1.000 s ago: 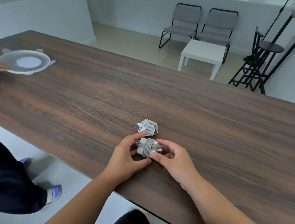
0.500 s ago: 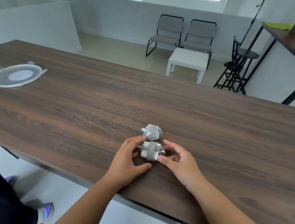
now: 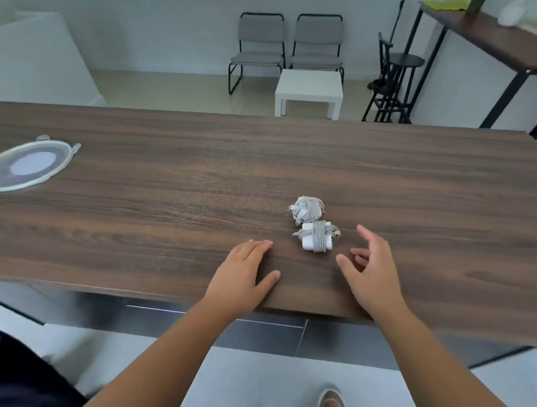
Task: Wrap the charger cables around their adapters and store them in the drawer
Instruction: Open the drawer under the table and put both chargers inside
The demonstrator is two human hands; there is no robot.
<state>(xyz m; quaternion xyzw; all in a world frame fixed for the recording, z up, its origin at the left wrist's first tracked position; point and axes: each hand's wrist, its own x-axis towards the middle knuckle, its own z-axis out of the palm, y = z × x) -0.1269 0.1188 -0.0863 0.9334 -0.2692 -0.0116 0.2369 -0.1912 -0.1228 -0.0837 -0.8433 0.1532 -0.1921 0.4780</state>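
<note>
Both chargers point(image 3: 315, 227) wrapped on table point(image 3: 161, 226), left hand point(image 3: 241, 275) flat, right hand point(image 3: 368, 270) loose, neither holding anything; next: open drawer point(image 3: 214, 325), stow them.

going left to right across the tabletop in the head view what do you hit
clear round lid → left hand → near wrapped charger → right hand. The far wrapped charger sits over the near one, so I leave it out.
</note>
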